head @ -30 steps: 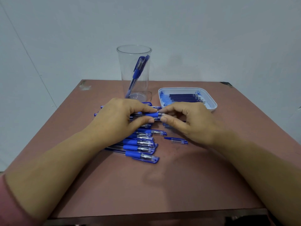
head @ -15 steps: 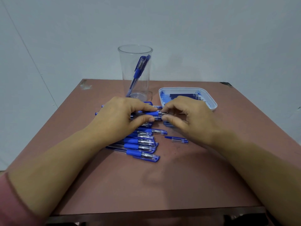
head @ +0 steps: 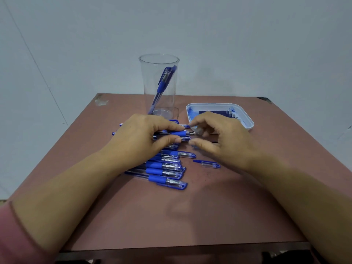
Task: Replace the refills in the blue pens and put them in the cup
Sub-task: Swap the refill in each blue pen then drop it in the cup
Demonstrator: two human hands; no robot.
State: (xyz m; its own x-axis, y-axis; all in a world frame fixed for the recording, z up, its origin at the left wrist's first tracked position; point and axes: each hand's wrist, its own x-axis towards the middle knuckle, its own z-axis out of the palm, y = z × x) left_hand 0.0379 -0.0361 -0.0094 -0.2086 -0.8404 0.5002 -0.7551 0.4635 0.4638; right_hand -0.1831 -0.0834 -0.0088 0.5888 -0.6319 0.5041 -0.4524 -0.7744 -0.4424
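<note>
Your left hand (head: 139, 140) pinched a pen (head: 178, 133) by its blue grip, tip pointing right; your right hand (head: 224, 141) curled at that tip, blurred, its hold unclear. Beneath lay the pile of pens (head: 165, 168), a loose cap (head: 209, 164) beside it. Behind stood the cup (head: 159, 60) with another pen (head: 163, 82) inside, and the tray (head: 247, 121) of refills (head: 215, 112)
</note>
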